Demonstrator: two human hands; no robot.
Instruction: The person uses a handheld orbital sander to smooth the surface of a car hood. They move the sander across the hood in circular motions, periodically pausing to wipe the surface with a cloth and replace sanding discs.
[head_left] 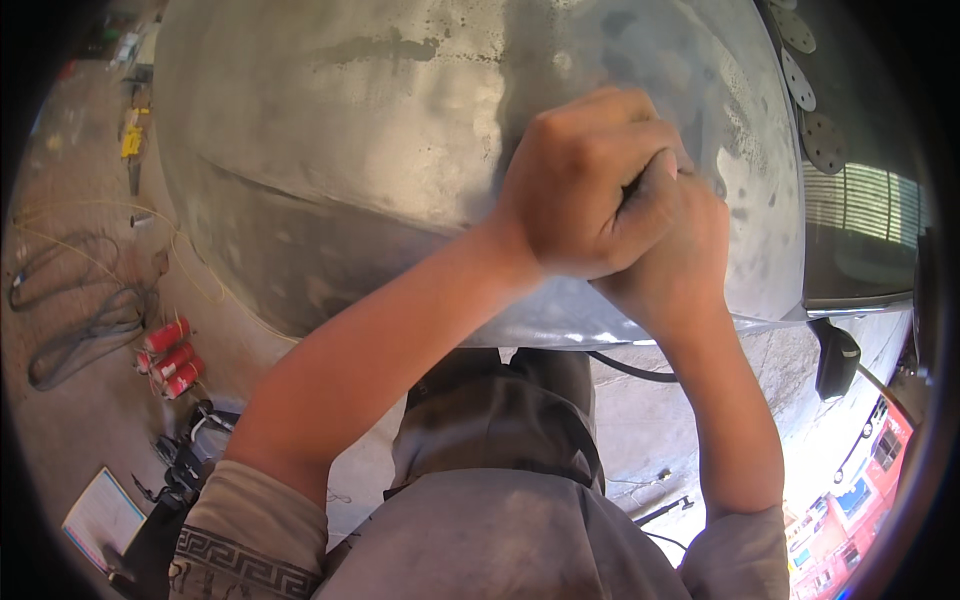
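Observation:
Both my hands are together over the grey, bare-looking hood (400,110) of a vehicle. My left hand (585,185) is closed, its fingers folded over my right hand. My right hand (680,245) is bent at the wrist, with its thumb lying against the left hand's fingers. Its other fingers are mostly covered, and whether anything sits beneath the hands is hidden. Patchy dull and shiny areas mark the metal around them.
Perforated sanding discs (823,140) lie along the windshield (865,230) at right, above a black side mirror (836,358). On the floor at left are red cylinders (172,357), a dark coiled hose (95,335) and a yellow tool (132,140). A framed sheet (104,520) stands lower left.

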